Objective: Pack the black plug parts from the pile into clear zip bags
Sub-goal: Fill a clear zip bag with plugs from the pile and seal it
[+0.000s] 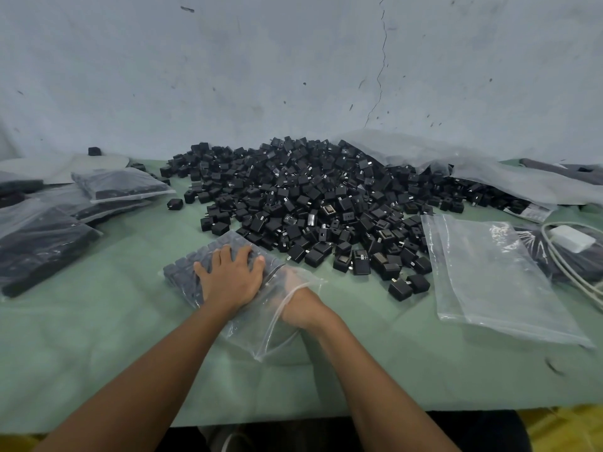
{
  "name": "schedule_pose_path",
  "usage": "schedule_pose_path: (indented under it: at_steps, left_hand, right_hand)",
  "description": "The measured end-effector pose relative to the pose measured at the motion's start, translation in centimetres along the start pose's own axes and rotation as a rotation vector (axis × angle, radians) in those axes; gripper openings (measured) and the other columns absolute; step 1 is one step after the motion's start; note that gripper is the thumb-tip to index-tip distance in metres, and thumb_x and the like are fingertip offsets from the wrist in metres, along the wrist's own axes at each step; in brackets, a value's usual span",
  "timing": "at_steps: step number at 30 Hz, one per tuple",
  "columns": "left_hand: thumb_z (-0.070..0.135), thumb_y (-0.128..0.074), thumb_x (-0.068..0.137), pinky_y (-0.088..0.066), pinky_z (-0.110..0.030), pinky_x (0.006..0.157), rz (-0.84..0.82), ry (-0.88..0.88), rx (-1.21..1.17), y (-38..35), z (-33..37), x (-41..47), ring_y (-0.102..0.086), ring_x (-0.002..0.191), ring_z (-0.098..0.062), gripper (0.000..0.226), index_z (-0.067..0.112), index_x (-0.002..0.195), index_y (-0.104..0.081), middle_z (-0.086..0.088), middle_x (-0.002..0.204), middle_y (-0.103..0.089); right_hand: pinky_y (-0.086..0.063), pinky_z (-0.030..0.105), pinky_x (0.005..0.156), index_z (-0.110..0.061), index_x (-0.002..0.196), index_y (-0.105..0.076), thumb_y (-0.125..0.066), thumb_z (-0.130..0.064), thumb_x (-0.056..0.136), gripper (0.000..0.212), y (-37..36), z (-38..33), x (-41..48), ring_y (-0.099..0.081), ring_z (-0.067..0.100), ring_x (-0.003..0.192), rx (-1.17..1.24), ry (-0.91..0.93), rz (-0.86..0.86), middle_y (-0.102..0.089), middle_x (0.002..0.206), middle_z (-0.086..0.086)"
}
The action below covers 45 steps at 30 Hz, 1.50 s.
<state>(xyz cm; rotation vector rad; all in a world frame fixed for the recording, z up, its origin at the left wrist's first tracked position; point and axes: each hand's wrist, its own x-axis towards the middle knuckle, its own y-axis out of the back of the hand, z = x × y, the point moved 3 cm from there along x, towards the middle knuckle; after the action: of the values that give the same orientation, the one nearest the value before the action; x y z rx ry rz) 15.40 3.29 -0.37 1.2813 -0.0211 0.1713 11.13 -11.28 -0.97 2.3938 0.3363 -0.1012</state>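
Observation:
A large pile of black plug parts (313, 194) covers the middle of the green table (114, 353). In front of it lies a clear zip bag (186, 272) partly filled with rows of black parts. My left hand (230, 277) presses flat on top of that bag, fingers spread. My right hand (293, 298) is inside the bag's open mouth up to the wrist; the plastic blurs its fingers, so I cannot tell how they lie. A stack of empty clear zip bags (489, 275) lies flat to the right.
Filled bags of black parts (42, 243) are stacked at the left, with another (120, 185) behind them. Crumpled clear plastic (456, 164) lies at the back right. A white cable and adapter (571, 243) sit at the right edge. The wall stands close behind the pile.

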Motion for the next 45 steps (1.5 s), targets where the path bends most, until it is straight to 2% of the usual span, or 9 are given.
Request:
schedule_pose_path:
  at_steps: [4,16,21,25,30,36,40,43,45]
  left_hand:
    - [0.065,-0.021,0.099,0.000,-0.068,0.118,-0.011,0.006,-0.002,0.1,0.0,-0.1,-0.018,0.152,-0.029,0.055,0.041,0.145,-0.036,-0.009,0.163,-0.026]
    - [0.050,-0.022,0.103,0.005,-0.063,0.121,-0.075,0.060,-0.132,1.1,0.0,0.2,-0.016,0.153,-0.027,0.048,0.043,0.146,-0.041,-0.005,0.165,-0.025]
    - [0.039,-0.016,0.101,0.004,-0.062,0.122,-0.120,0.076,-0.152,1.2,-0.4,0.8,-0.013,0.154,-0.027,0.052,0.045,0.147,-0.039,-0.004,0.166,-0.023]
    - [0.040,-0.015,0.098,0.005,-0.060,0.122,-0.147,0.107,-0.161,0.9,-0.7,1.4,-0.013,0.154,-0.028,0.056,0.046,0.149,-0.037,-0.003,0.168,-0.020]
    - [0.044,-0.014,0.094,0.003,-0.060,0.122,-0.142,0.116,-0.170,0.4,-1.0,1.9,-0.016,0.153,-0.029,0.059,0.048,0.148,-0.038,-0.003,0.166,-0.024]
    - [0.048,-0.028,0.096,-0.008,-0.055,0.124,-0.143,0.264,-0.336,0.8,-0.7,1.7,-0.031,0.146,-0.030,0.055,0.026,0.137,-0.056,-0.011,0.156,-0.042]
    - [0.056,-0.054,0.092,-0.045,-0.046,0.105,-0.262,0.454,-0.862,3.2,-1.6,1.2,-0.063,0.107,-0.033,0.043,0.020,0.104,-0.072,-0.018,0.111,-0.069]
    - [0.034,-0.048,0.103,-0.044,-0.028,0.077,-0.082,0.111,-0.662,4.0,-2.6,0.6,-0.058,0.083,-0.019,0.024,0.023,0.103,-0.070,0.003,0.087,-0.065]
    - [0.029,-0.047,0.100,-0.045,-0.033,0.085,0.094,-0.068,-0.493,3.7,-4.1,-0.5,-0.061,0.095,-0.022,0.026,0.025,0.107,-0.071,0.000,0.099,-0.070]
  right_hand:
    - [-0.058,0.052,0.071,-0.005,0.093,-0.057,-0.061,-0.018,0.079,0.020,0.0,-0.1,0.0,-0.064,0.029,0.076,0.016,0.033,0.004,-0.064,0.081,0.020]
    - [-0.054,0.038,0.084,-0.026,0.130,-0.049,-0.061,-0.033,0.087,0.045,-0.5,0.2,-3.0,-0.066,0.019,0.096,0.243,0.053,0.203,-0.068,0.107,-0.002]
    - [-0.048,0.029,0.080,-0.013,0.083,-0.063,-0.055,-0.015,0.085,0.008,-0.4,2.2,-6.3,-0.058,0.006,0.084,0.114,0.200,0.293,-0.062,0.090,-0.006]
    - [-0.037,0.007,0.084,-0.028,0.089,-0.071,-0.051,-0.021,0.083,0.022,2.1,5.0,-9.4,-0.054,0.000,0.093,-0.003,0.221,0.434,-0.060,0.091,-0.021]
    - [-0.045,0.035,0.090,-0.016,0.116,-0.067,-0.060,-0.011,0.086,0.031,9.7,8.5,-10.2,-0.048,0.024,0.106,-0.329,0.002,0.890,-0.060,0.114,0.004]
    - [-0.043,0.043,0.089,-0.014,0.131,-0.053,-0.057,-0.026,0.091,0.042,9.7,11.7,-9.8,-0.053,0.034,0.105,-0.523,-0.234,0.797,-0.056,0.124,0.015]
    - [-0.042,0.043,0.090,-0.014,0.129,-0.055,-0.057,-0.031,0.094,0.039,10.1,11.9,-9.5,-0.054,0.035,0.106,-0.455,-0.233,0.807,-0.062,0.118,0.013]
    - [-0.043,0.042,0.091,-0.016,0.122,-0.053,-0.061,-0.047,0.090,0.046,10.4,12.0,-9.5,-0.053,0.032,0.106,-0.395,-0.250,0.805,-0.059,0.118,0.009]
    - [-0.044,0.042,0.089,-0.016,0.115,-0.053,-0.065,-0.046,0.088,0.043,10.5,11.9,-9.5,-0.054,0.031,0.103,-0.400,-0.234,0.802,-0.061,0.113,0.007]
